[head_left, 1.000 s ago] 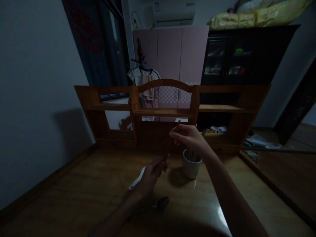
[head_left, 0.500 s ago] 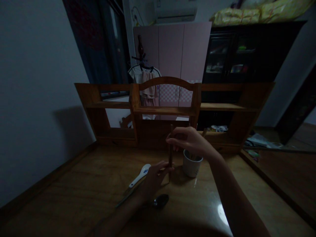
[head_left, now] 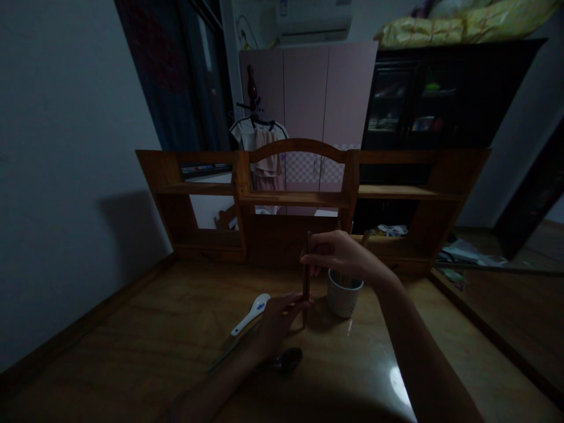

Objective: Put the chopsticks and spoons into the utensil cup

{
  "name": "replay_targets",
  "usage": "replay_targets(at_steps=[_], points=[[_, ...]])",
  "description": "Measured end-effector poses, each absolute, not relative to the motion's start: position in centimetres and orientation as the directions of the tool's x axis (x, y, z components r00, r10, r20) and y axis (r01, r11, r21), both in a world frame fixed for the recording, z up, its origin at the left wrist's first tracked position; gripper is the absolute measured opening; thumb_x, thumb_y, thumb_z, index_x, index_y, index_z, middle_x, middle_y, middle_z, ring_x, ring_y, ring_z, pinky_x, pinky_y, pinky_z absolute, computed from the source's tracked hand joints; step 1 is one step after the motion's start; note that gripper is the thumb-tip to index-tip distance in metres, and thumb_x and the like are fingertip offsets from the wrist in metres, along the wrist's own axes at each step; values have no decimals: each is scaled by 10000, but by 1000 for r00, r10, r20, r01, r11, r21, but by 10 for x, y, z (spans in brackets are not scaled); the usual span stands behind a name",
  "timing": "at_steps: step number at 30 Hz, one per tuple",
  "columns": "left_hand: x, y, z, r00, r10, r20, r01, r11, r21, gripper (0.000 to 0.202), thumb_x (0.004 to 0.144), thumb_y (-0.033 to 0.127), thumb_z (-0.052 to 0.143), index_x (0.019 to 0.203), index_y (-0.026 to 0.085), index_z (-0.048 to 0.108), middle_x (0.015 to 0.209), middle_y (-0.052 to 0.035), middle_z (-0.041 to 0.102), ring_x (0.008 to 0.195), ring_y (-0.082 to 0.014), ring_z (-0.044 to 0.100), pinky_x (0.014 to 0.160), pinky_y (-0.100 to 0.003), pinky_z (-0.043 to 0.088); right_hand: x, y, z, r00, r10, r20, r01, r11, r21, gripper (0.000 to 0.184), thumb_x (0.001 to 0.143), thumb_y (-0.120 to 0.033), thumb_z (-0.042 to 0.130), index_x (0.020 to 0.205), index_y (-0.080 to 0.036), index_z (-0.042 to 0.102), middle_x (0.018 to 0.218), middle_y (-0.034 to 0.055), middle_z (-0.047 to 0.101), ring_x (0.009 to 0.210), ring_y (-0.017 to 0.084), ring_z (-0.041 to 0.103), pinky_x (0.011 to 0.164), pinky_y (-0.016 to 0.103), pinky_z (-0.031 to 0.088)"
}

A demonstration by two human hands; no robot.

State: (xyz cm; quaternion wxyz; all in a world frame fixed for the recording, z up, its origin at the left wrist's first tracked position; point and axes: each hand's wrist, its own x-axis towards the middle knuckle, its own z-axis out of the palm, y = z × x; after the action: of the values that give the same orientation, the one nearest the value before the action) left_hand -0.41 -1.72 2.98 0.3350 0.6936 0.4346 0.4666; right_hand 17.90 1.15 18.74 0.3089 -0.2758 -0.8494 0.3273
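Observation:
Both hands grip a pair of dark chopsticks (head_left: 306, 279) that stand upright over the table. My right hand (head_left: 337, 251) is closed on their upper part, in front of a white cup (head_left: 345, 299) with several sticks in it. Lower down, my left hand (head_left: 282, 320) pinches the same chopsticks near their bottom ends. Left of that hand a white spoon (head_left: 251, 314) with a blue pattern lies on the wood. A dark metal spoon (head_left: 289, 358) rests nearer me, its handle partly behind my left wrist. A thin greenish stick (head_left: 224, 357) passes under the left forearm.
The wooden table (head_left: 145, 329) carries a low shelf unit (head_left: 295, 198) along its far edge. A white wall (head_left: 66, 176) borders the left side. Beyond the shelf stand a pink wardrobe (head_left: 304, 100) and a dark cabinet (head_left: 440, 111).
The chopsticks and my right hand have come down slightly. My left hand keeps its hold near the bottom, almost unmoved.

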Motion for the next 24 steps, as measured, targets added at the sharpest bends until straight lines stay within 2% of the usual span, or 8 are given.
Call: replay_targets(at_steps=[10,24], points=[[-3,-15,24,219,920,325,313,-382,870,242,859,368,594,1007,254,747,1043,0,741,939,-205,688,823,-252,517,183,26,172,-728,665,168,289,520,-803,256,824,-400,685,899,-158,651,809,53,734,735,188,716,597,242,538],[-2,-15,21,230,910,345,315,-404,858,256,883,377,559,1008,250,742,1060,-9,735,922,-204,690,787,-265,542,185,27,173,-691,697,190,343,548,-763,249,809,-388,703,901,-157,705,793,48,727,731,169,698,613,233,524]])
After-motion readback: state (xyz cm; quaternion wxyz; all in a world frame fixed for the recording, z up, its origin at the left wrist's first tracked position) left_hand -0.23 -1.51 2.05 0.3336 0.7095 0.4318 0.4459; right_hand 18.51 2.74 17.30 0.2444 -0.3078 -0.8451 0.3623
